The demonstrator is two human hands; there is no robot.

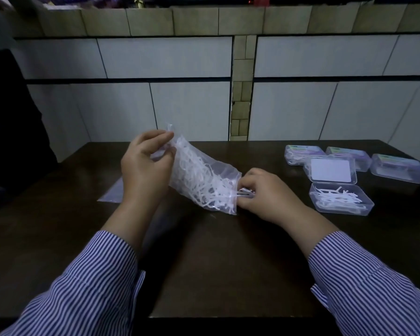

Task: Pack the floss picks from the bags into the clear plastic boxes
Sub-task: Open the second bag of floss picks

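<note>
A clear plastic bag (pixel 199 175) full of white floss picks hangs tilted above the dark table (pixel 204 263), its mouth pointing down to the right. My left hand (pixel 146 163) pinches the bag's raised closed end. At the mouth, my right hand (pixel 264 192) grips a few floss picks (pixel 246 191) that stick out of the bag. To the right stands an open clear box (pixel 341 200) with several picks inside, its lid (pixel 330 169) laid back behind it.
Three closed clear boxes (pixel 302 154) (pixel 349 156) (pixel 398 169) with picks sit at the table's far right. An empty flat bag (pixel 112 192) lies left of my left hand. A tiled wall rises just behind the table. A dark shape stands at far left.
</note>
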